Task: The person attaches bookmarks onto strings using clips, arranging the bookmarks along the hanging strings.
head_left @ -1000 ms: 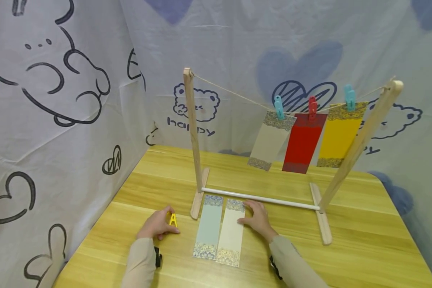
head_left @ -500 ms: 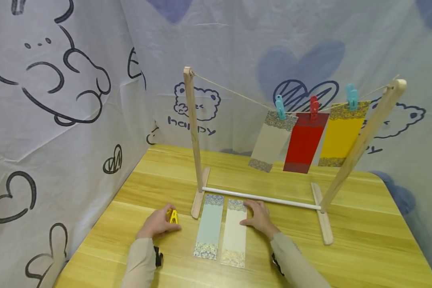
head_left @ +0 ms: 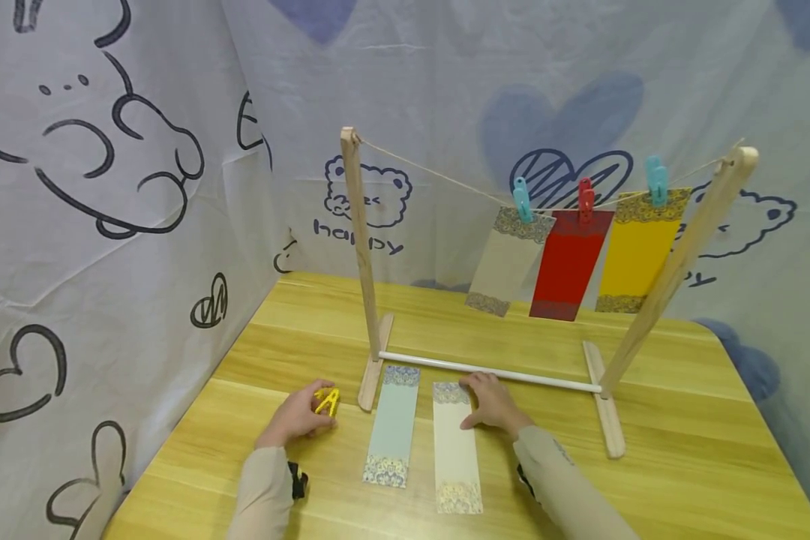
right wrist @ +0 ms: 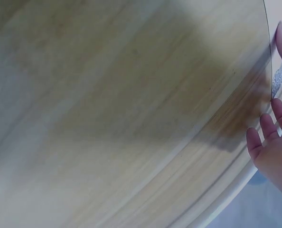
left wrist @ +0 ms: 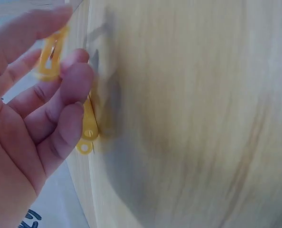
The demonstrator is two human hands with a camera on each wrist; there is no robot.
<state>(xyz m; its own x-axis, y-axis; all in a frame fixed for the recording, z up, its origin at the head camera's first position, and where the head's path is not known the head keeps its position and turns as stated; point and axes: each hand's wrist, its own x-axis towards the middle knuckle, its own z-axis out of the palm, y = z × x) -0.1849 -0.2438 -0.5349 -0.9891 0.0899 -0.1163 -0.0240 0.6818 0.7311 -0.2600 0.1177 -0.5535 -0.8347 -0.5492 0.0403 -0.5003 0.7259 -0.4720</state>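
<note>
Two strips lie flat on the bench [head_left: 196,450], with a wider gap between them than a second ago: the cream strip [head_left: 455,450] has slid to the right, its near end swinging outward, while the pale green strip [head_left: 393,427] has stayed put. My reading is that the cream one is now set apart to be handled alone. The right hand [head_left: 493,403] has shifted along with it, its fingers spread wide at the strip's right edge and far corner; no firm pinch shows. The left hand [head_left: 295,414] sits left of the green strip, apart from it, its fingers narrowed on a yellow clip [left wrist: 48,74], which has turned and now tilts, its peak leaning right. A second yellow piece [left wrist: 89,124] shows past those fingers; whether it is held or lies below, I cannot tell.

Beyond the hands, a white rod [head_left: 432,362] joins the feet of a wooden stand [head_left: 363,247]. Farther up, its line [head_left: 439,175] bears a grey strip [head_left: 506,259], a red strip [head_left: 570,270] and a yellow strip [head_left: 637,255], each under a clip, against a patterned cloth [head_left: 432,97].
</note>
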